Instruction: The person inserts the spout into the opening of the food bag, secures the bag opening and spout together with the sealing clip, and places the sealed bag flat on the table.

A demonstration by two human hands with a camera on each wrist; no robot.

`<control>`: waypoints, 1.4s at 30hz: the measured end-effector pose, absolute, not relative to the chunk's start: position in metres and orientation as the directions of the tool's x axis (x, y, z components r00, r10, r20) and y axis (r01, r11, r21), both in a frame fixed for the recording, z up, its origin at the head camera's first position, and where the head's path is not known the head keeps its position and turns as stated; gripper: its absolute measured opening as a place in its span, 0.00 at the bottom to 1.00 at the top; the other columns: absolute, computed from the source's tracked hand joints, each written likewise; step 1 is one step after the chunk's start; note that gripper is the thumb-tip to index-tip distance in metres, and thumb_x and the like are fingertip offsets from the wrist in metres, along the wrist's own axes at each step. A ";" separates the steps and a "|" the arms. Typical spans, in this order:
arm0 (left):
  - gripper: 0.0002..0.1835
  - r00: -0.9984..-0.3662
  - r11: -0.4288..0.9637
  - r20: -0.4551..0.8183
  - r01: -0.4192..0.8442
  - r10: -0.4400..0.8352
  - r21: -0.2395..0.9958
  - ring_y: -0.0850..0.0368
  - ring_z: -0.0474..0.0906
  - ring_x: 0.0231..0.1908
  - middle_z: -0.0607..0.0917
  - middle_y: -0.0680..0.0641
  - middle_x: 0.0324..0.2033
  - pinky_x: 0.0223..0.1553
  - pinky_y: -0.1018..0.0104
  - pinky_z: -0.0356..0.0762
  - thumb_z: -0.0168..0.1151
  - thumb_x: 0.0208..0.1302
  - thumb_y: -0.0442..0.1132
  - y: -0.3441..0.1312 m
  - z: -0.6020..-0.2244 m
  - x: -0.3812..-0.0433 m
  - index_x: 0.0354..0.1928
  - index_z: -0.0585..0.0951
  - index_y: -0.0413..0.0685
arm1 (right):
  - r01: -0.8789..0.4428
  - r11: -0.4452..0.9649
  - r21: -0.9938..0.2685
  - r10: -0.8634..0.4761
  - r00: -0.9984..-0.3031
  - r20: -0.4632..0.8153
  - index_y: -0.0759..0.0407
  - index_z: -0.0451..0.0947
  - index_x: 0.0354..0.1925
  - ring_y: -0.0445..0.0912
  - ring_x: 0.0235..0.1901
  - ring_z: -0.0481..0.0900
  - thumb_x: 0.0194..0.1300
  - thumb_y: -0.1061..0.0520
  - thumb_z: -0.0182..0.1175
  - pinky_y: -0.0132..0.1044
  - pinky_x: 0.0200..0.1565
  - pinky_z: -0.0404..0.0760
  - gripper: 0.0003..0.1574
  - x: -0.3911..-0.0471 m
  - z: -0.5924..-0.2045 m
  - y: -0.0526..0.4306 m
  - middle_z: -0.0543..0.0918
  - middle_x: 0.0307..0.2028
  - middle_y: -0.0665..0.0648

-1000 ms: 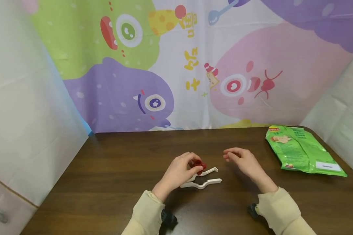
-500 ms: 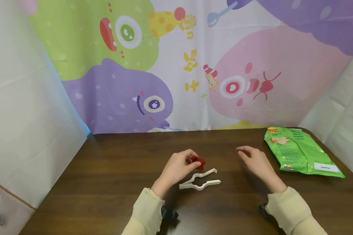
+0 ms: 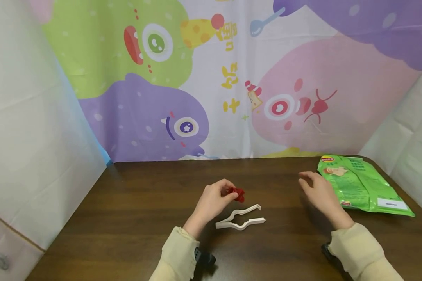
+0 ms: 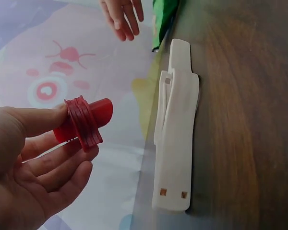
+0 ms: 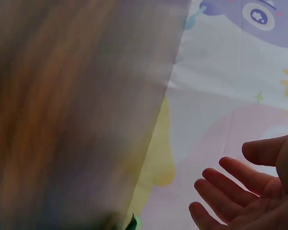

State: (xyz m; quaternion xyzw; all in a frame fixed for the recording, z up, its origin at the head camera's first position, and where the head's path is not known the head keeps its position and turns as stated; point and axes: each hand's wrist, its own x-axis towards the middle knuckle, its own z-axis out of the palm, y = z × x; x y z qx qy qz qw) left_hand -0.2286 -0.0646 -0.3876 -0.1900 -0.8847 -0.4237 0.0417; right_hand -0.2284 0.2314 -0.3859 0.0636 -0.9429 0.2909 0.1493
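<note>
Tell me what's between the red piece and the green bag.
In the head view, the right hand appears between the red piece and the green bag, past a bare stretch of table.

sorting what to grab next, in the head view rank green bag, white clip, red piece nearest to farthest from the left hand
1. Red piece: held at the left hand's fingertips.
2. White clip: on the table, just right of that hand.
3. Green bag: far right, past the right hand.

A dark wood-grained table (image 3: 137, 210) bears a spread white clip (image 4: 178, 134) and a green packet (image 3: 363, 187).
</note>
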 end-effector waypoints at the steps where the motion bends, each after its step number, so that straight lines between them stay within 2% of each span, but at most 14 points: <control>1: 0.08 -0.924 0.566 0.236 0.373 0.302 0.735 0.65 0.74 0.27 0.80 0.58 0.27 0.29 0.72 0.70 0.59 0.51 0.47 -0.064 -0.388 -0.229 0.33 0.76 0.55 | -0.207 0.823 -0.530 -0.027 -0.945 0.327 0.67 0.67 0.49 0.63 0.47 0.65 0.63 0.52 0.43 0.54 0.43 0.64 0.23 -0.229 -0.385 0.234 0.69 0.48 0.69; 11: 0.09 -0.921 0.556 0.237 0.376 0.308 0.741 0.65 0.74 0.27 0.80 0.57 0.26 0.30 0.71 0.70 0.60 0.51 0.47 -0.060 -0.389 -0.229 0.33 0.76 0.55 | -0.169 0.827 -0.536 0.027 -0.940 0.339 0.71 0.63 0.52 0.67 0.49 0.60 0.66 0.49 0.37 0.57 0.44 0.60 0.28 -0.227 -0.383 0.256 0.66 0.50 0.74; 23: 0.09 -0.911 0.539 0.288 0.409 0.296 0.736 0.65 0.74 0.26 0.78 0.58 0.25 0.29 0.71 0.69 0.61 0.49 0.49 -0.056 -0.390 -0.231 0.30 0.78 0.55 | -0.153 0.899 -0.411 0.052 -0.894 0.444 0.76 0.65 0.48 0.68 0.43 0.65 0.63 0.54 0.43 0.57 0.41 0.63 0.26 -0.229 -0.382 0.280 0.69 0.44 0.75; 28: 0.10 -0.921 0.554 0.288 0.387 0.261 0.737 0.65 0.72 0.26 0.76 0.58 0.25 0.29 0.71 0.68 0.61 0.49 0.49 -0.055 -0.389 -0.230 0.31 0.78 0.55 | -0.098 0.919 -0.382 0.078 -0.904 0.421 0.76 0.62 0.50 0.70 0.40 0.64 0.62 0.51 0.43 0.59 0.39 0.62 0.29 -0.229 -0.383 0.289 0.67 0.45 0.76; 35: 0.10 -0.930 0.546 0.260 0.363 0.259 0.755 0.64 0.72 0.26 0.77 0.57 0.27 0.29 0.70 0.69 0.60 0.49 0.49 -0.054 -0.389 -0.230 0.31 0.78 0.54 | -0.051 0.933 -0.356 0.092 -0.923 0.374 0.79 0.58 0.52 0.71 0.44 0.60 0.63 0.49 0.42 0.60 0.42 0.58 0.33 -0.231 -0.387 0.300 0.63 0.48 0.79; 42: 0.10 -0.935 0.526 0.239 0.346 0.261 0.777 0.62 0.74 0.27 0.79 0.57 0.26 0.29 0.70 0.69 0.61 0.49 0.48 -0.054 -0.391 -0.230 0.32 0.78 0.54 | -0.020 0.958 -0.287 0.086 -0.933 0.350 0.78 0.58 0.52 0.71 0.45 0.59 0.63 0.47 0.39 0.61 0.43 0.56 0.34 -0.232 -0.388 0.312 0.61 0.49 0.79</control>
